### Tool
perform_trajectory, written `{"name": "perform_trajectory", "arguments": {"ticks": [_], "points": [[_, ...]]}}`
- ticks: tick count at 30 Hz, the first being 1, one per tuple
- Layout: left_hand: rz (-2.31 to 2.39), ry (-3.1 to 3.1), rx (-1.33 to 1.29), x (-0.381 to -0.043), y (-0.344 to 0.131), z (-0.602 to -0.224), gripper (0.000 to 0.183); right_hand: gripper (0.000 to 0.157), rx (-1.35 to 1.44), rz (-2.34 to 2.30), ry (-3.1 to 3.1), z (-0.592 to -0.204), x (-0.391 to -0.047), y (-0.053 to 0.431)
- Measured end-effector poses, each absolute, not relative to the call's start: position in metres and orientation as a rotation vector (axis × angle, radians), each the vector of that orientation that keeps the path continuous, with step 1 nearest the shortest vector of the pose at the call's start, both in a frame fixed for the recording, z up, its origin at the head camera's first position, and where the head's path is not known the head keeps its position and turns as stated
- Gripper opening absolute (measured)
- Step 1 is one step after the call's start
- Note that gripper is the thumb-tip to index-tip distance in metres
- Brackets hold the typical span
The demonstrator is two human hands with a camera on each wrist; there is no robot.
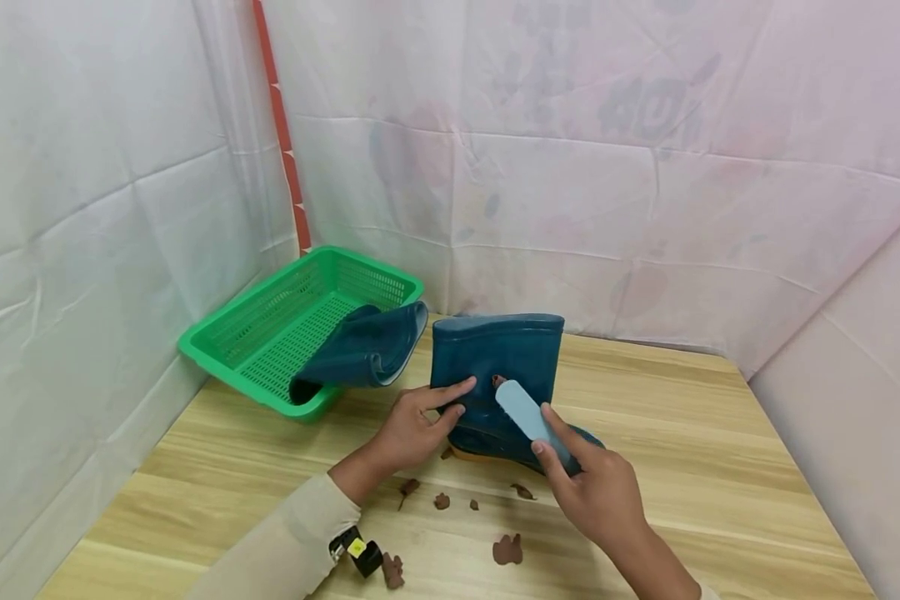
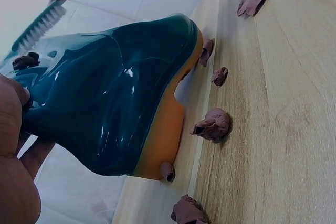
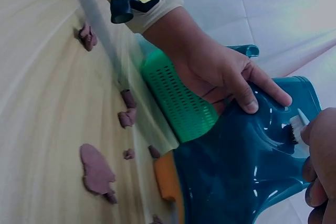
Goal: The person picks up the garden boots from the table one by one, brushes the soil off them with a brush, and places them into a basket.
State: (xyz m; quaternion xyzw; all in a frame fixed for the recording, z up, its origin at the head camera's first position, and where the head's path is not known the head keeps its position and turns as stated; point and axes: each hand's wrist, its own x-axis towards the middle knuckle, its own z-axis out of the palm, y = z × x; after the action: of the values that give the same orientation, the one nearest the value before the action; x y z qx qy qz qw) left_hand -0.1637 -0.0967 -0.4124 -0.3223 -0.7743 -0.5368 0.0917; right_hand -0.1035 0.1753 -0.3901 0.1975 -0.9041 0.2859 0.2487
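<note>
A dark teal rain boot (image 1: 498, 354) with an orange sole stands on the table, toe to the right. My left hand (image 1: 412, 425) grips the back of its shaft, thumb and index finger lying on the near side and the other fingers partly hidden behind. In my right hand (image 1: 603, 487) is a light blue scrubbing brush (image 1: 528, 408), held by its handle. The white bristles (image 2: 42, 27) meet the shaft at a brown clay-like lump (image 2: 26, 61) stuck there. Several more brown clay-like pieces (image 1: 507, 549) lie on the wood below the boot.
A green plastic basket (image 1: 228, 367) stands at the back left. A second teal boot (image 1: 352, 350) lies on its side across the basket's near right edge, its opening toward the right. White cloth sheets (image 1: 570, 208) hang behind and at both sides of the wooden table (image 1: 690, 433).
</note>
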Motion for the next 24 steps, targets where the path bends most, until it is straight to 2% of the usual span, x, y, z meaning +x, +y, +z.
{"name": "perform_trajectory", "arguments": {"ticks": [8, 13, 24], "points": [[-1.6, -2.28, -0.949, -0.165, -0.096, -0.414, 0.046, 0.051, 0.683, 0.764, -2.6, -0.4, -0.096, 0.178], [-1.595, -2.269, -0.959, -0.165, -0.096, -0.414, 0.046, 0.054, 0.76, 0.773, -2.469, -0.398, -0.095, 0.183], [-1.586, -2.289, -0.942, -0.164, -0.096, -0.413, 0.046, 0.057, 0.714, 0.828, -2.206, -0.388, -0.103, 0.186]]}}
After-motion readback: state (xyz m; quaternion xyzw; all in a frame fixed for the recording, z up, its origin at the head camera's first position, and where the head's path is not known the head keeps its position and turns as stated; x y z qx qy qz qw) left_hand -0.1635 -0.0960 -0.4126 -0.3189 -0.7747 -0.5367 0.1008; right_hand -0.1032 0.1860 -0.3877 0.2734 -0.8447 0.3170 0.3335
